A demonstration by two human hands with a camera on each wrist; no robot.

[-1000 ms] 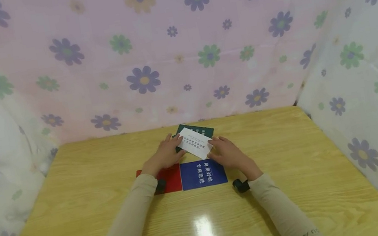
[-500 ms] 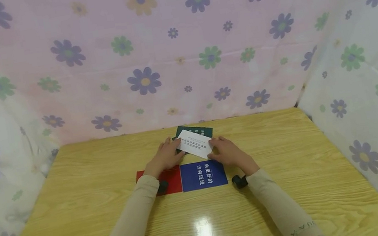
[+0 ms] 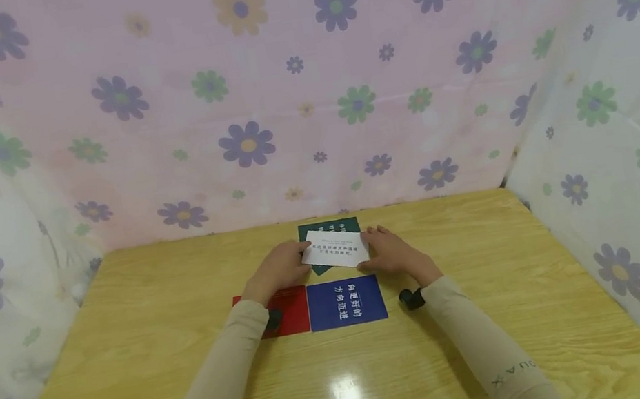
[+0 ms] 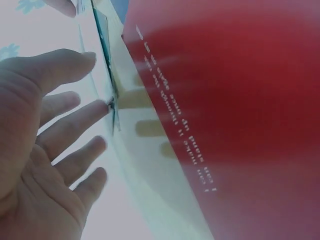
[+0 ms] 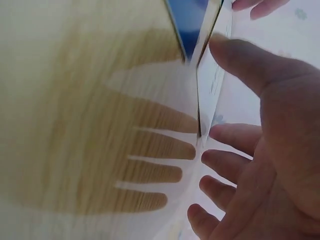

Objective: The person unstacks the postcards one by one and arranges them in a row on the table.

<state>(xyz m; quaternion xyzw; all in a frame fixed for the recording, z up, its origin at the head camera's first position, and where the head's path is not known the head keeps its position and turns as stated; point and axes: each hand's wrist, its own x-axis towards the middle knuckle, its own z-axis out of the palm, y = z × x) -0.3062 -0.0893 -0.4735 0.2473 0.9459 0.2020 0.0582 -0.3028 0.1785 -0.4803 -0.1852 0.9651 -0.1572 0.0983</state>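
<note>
White paper makes up the small card (image 3: 334, 247) near the far end of the wooden surface (image 3: 134, 375). It has dark writing on it and sits a bit crooked on top of a dark green card (image 3: 327, 227). Green shows behind the white card, and a green point pokes out below it too.

The left grip (image 3: 281, 268) is a bare hand at the white card's left edge. Its fingers are spread and mostly straight, not curled round anything, and a fingertip touches the edge. The right grip (image 3: 393, 254) is at the other edge, with its fingers loose and apart and its thumb by the card. So the white card is between the two hands.

Closer to the person, a red card (image 3: 293, 310) and a blue card (image 3: 345, 302) lie side by side. The blue one has big white writing turned sideways. The left arm covers part of the red one, which has thin white words on it.

Both sleeves (image 3: 474, 339) are pale tan, and a small black thing (image 3: 411, 299) is at the right wrist. Behind it all hangs a pink cloth (image 3: 271, 88) with purple, green and orange flowers.
</note>
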